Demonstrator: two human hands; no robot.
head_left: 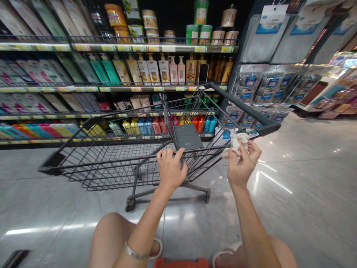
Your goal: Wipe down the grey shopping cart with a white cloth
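A black wire shopping cart (111,162) stands sideways before me, its handle (245,108) at the upper right. The fingers of my left hand (171,167) rest over the cart's near top rail, close to the grey seat flap (188,136). At the rail's right end, my right hand (242,163) pinches a crumpled white cloth or tissue (239,143) against the frame. Part of the white piece hangs to the left of my fingers.
Behind the cart, shelves (125,89) hold rows of bottles and jars. Packaged goods (248,85) hang at the right. A red-orange object (181,263) is on the floor between my feet. A dark object (16,258) lies at the lower left.
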